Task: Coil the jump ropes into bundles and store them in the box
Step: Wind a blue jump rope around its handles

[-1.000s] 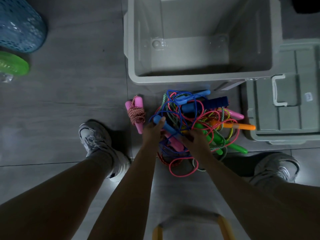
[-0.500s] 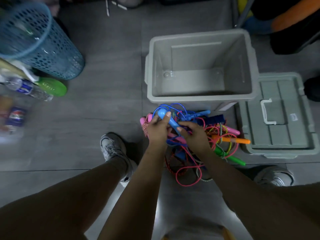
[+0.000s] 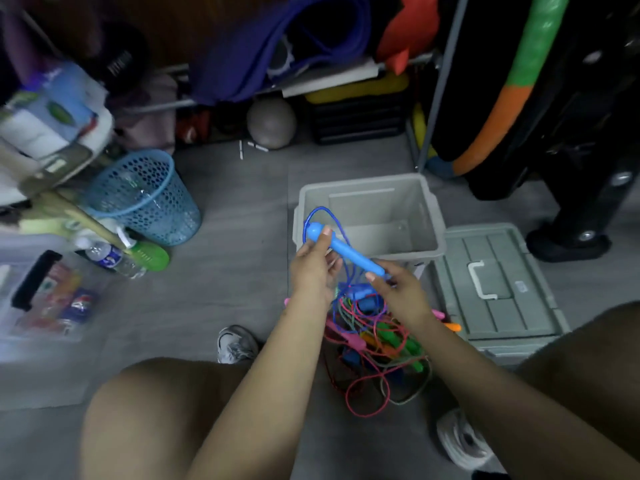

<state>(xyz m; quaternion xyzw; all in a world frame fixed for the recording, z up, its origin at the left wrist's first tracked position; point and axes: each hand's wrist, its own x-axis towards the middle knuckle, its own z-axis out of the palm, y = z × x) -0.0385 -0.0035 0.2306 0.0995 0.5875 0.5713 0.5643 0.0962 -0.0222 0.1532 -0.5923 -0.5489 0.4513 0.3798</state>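
Note:
A blue jump rope handle (image 3: 348,250) is raised in front of the grey box (image 3: 429,233). My left hand (image 3: 313,268) grips its rounded upper end with the thumb on top. The handle's lower end is pinched by my right hand (image 3: 398,289). A blue cord (image 3: 311,216) loops up from the handle and runs down into a tangled pile of jump ropes (image 3: 377,344) on the floor between my legs. The pile has pink, green, orange and blue handles and red, grey and blue cords. Nothing lies inside the box.
The box's grey lid (image 3: 495,285) lies flat to its right. A blue mesh bin (image 3: 145,199), a water bottle (image 3: 110,256) and a clear case (image 3: 45,299) sit at the left. Shelves with gear and a grey ball (image 3: 272,123) fill the back. My shoes (image 3: 235,344) flank the pile.
Both hands have lifted the blue handle up out of the pile, pulling its cord along. My head has tilted up, bringing the shelves and bin into view.

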